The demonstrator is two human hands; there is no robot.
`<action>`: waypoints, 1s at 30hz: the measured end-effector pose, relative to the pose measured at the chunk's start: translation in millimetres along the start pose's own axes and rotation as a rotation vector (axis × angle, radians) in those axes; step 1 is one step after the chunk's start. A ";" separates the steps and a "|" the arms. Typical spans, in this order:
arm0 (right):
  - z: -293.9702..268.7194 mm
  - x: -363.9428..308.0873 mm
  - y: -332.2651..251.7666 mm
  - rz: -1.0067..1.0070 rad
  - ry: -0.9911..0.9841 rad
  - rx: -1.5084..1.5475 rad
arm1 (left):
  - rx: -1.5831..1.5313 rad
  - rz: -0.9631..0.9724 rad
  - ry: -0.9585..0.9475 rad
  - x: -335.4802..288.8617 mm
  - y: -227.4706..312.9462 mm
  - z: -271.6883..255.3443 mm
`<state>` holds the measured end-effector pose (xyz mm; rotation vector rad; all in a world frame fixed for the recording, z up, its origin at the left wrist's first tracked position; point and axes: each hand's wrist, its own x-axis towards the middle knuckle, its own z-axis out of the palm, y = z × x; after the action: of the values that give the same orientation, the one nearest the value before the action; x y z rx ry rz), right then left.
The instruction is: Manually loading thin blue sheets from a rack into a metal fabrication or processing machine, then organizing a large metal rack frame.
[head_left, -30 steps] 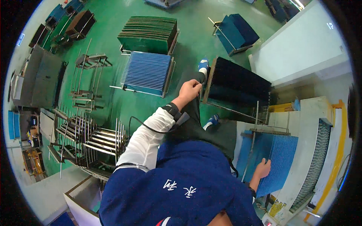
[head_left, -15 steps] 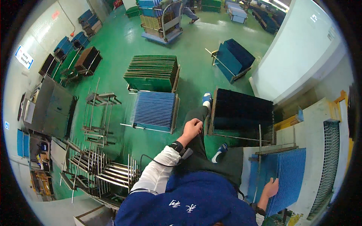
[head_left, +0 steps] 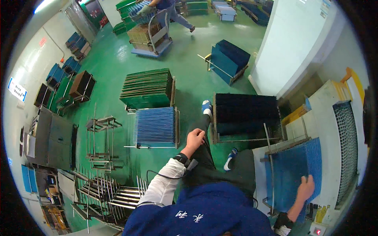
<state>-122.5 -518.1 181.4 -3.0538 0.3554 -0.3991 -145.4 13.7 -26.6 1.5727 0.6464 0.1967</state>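
Right hand (head_left: 306,189) lies flat, fingers spread, on the stack of blue ribbed plastic sheets (head_left: 293,169) standing in a metal frame on the white counter (head_left: 323,114) at the person's right; it presses on the sheet face, not clamped round anything. Left hand (head_left: 195,138) is loosely curled and holds nothing, out front over the person's dark trouser leg, just beside the floor rack of blue sheets (head_left: 155,126). Rack count on the green floor (head_left: 189,82) close by: one blue-sheet rack, one rack of green sheets (head_left: 147,88) behind it, one rack of dark navy sheets (head_left: 245,114) right of the left hand, one tilted blue stack (head_left: 228,59) further off. Two empty wire-frame racks (head_left: 100,139) to the left, plus a pile of bare metal frames (head_left: 106,196) at lower left. One other person (head_left: 169,10) pushes a loaded trolley (head_left: 151,33) at the far end.
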 end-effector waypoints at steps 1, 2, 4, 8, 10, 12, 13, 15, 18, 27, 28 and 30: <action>-17.7 6.0 11.1 -0.033 0.043 0.013 | 0.027 0.024 0.008 0.0 4.2 2.3; -31.2 11.1 37.8 -0.033 0.034 -0.023 | 0.065 0.100 0.026 -1.6 9.4 10.9; -59.6 32.6 76.1 -0.148 0.149 0.054 | 0.104 0.093 0.024 3.8 -9.9 11.4; -116.8 71.3 148.1 0.101 -0.020 0.504 | 0.078 -0.011 0.064 -11.8 -9.2 1.5; -106.1 91.7 219.5 0.212 0.013 0.816 | 0.051 -0.010 0.061 -19.3 -5.1 -4.0; -83.1 110.3 288.4 0.213 0.149 1.011 | 0.031 -0.020 0.051 -23.0 4.1 -4.9; -67.1 120.8 316.7 0.219 0.196 1.079 | 0.017 -0.034 0.040 -24.8 9.3 -3.2; -32.9 115.0 337.2 0.223 0.230 1.133 | 0.081 0.052 0.071 -24.1 8.7 -10.3; -23.0 72.5 398.2 0.067 -0.211 2.446 | 0.216 -0.002 -0.078 -25.6 40.6 22.0; 1.8 83.8 252.5 0.556 0.503 1.724 | 0.037 0.040 -0.097 -7.1 -3.7 14.7; 4.3 93.2 263.9 0.589 0.516 1.958 | 0.048 0.008 -0.107 -2.5 -1.0 23.4; 21.2 112.1 283.8 0.669 0.583 2.167 | 0.070 0.016 -0.118 4.8 0.1 26.2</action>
<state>-74.1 -819.9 168.8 -0.6438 0.4177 -0.7739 -128.5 -6.4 -31.0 1.6442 0.5540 0.0932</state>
